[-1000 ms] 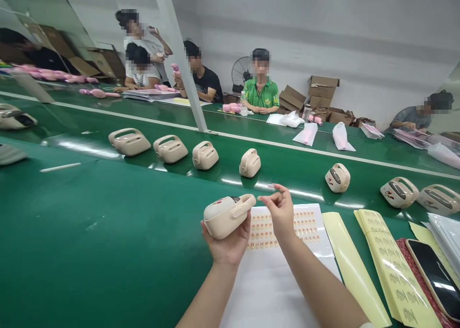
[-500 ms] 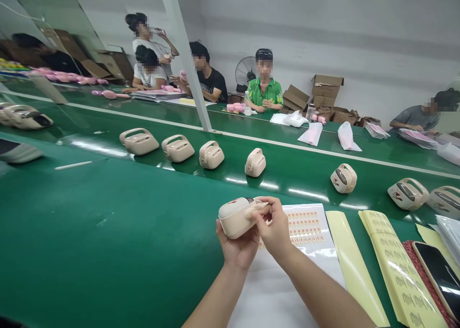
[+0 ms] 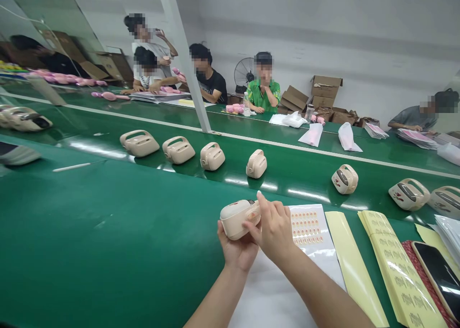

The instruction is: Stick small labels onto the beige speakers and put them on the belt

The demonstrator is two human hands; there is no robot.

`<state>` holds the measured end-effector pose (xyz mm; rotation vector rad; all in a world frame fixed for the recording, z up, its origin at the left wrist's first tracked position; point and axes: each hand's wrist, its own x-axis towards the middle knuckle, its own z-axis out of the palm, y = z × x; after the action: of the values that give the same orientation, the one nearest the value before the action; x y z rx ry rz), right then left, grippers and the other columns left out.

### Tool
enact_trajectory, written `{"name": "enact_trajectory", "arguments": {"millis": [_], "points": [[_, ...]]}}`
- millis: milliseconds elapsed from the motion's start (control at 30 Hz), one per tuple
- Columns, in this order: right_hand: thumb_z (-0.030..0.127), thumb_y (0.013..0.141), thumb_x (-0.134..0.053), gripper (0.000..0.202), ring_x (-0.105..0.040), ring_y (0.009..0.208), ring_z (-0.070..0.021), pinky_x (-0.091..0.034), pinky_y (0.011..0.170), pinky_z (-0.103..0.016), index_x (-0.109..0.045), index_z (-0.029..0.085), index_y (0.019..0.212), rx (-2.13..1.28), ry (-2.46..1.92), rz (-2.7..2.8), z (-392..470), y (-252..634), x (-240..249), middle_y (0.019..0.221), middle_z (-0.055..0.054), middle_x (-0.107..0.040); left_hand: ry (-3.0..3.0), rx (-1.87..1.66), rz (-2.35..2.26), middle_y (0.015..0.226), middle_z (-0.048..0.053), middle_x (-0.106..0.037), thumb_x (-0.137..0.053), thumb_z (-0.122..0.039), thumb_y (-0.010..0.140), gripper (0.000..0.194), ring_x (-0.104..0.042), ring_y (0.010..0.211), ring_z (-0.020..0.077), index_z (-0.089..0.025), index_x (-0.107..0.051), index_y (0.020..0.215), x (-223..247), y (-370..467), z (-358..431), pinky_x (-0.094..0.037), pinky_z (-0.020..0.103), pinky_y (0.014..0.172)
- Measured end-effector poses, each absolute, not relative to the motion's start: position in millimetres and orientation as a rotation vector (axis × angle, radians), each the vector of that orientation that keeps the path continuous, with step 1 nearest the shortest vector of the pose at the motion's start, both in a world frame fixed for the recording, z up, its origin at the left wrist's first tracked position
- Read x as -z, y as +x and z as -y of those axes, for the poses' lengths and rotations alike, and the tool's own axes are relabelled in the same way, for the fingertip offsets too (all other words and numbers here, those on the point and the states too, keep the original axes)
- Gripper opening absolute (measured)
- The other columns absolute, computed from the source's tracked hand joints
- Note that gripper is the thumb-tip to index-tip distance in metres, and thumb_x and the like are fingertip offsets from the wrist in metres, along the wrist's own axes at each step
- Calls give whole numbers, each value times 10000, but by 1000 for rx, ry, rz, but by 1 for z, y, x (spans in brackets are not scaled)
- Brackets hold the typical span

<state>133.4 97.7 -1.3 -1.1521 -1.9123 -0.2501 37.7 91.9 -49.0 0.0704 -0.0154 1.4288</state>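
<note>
Green benchtop spreads beneath the work. Just above it, the left hand cups the unit, fingers wrapped below and mostly hidden. The right hand sets its thumb to the unit's side, index raised and apart; whether its other fingers pinch anything, I cannot tell. One orange mark sits there, so that spot looks done. Much seems left: at 3 o'clock the sheet, part-covered by the right hand, bears rows of stickers. Past it lies a phone. Other units stand from 10 to 2 o'clock; beyond, toward 11, a post partly blocks one co-worker.
</note>
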Motion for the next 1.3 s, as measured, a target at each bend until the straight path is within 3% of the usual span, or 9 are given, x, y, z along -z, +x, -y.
{"name": "enact_trajectory", "arguments": {"millis": [133, 300, 433, 633, 733, 900, 1033, 1133, 1300], "points": [[464, 728, -598, 768, -510, 959, -280, -408, 772, -415, -267, 174, 1358, -224, -1274, 1854, -105, 138, -1, 1056, -129, -573, 67, -1467, -14, 1085, 63, -654, -565, -431, 720, 521, -601, 998, 239, -257, -502, 1207, 53, 38, -91, -497, 295, 809], [391, 726, -605, 699, -421, 1137, -246, -414, 880, -407, -290, 251, 1334, -898, -1147, 1650, -114, 137, 10, 1189, -94, -496, 54, -1478, -16, 1075, 85, -654, -536, -416, 748, 506, -613, 972, 245, -239, -490, 1219, 51, 40, -89, -511, 308, 783], [323, 723, -595, 587, -494, 1059, -208, -434, 860, -376, -372, 258, 1262, -1189, -959, 1537, -137, 147, 19, 1177, -76, -520, 109, -1510, 23, 1099, 63, -648, -532, -429, 746, 538, -591, 1019, 241, -265, -446, 1251, 50, 34, -91, -485, 341, 855], [159, 716, -553, 511, -579, 674, -127, -453, 765, -344, -428, 227, 1206, -1013, -1314, 1597, -176, 136, 38, 1155, -91, -564, 203, -1689, 35, 1142, 21, -632, -607, -478, 645, 627, -559, 1068, 241, -301, -448, 1225, 50, 10, -100, -478, 350, 881], [104, 660, -599, 650, -606, 758, -166, -424, 784, -355, -382, 228, 1260, -867, -1405, 1857, -176, 114, 49, 1151, -90, -589, 205, -1712, -17, 1092, -14, -659, -627, -520, 605, 559, -578, 1044, 226, -330, -529, 1122, 46, 8, -102, -497, 316, 852], [74, 680, -511, 352, -608, 826, -214, -392, 786, -375, -561, 198, 1006, -746, -1405, 1839, -165, 98, 62, 813, -21, -673, 263, -1673, -100, 1035, 5, -686, -645, -540, 603, 544, -634, 921, 223, -314, -567, 1092, 38, 15, -101, -533, 342, 773], [141, 721, -466, 310, -606, 695, -158, -443, 679, -290, -512, 170, 1026, -784, -1375, 1639, -172, 120, 54, 749, -8, -657, 419, -1723, -323, 1025, 20, -682, -734, -414, 565, 597, -604, 974, 278, -315, -553, 1124, 38, 19, -100, -522, 396, 771], [239, 747, -470, 354, -614, 673, -152, -454, 674, -284, -459, 141, 1087, -804, -1324, 1418, -177, 154, 27, 658, 8, -630, 656, -1657, -549, 1037, 30, -657, -810, -145, 429, 764, -586, 992, 295, -288, -547, 1132, 37, 27, -94, -503, 385, 796], [283, 580, -689, 439, -600, 605, -150, -451, 682, -307, -546, 175, 981, -1135, -1000, 1245, -145, 200, -30, 540, 55, -609, 1112, -1452, -790, 1135, 58, -571, -789, 6, 329, 833, -514, 1071, 322, -270, -582, 1087, 37, 46, -80, -413, 432, 910]]}}
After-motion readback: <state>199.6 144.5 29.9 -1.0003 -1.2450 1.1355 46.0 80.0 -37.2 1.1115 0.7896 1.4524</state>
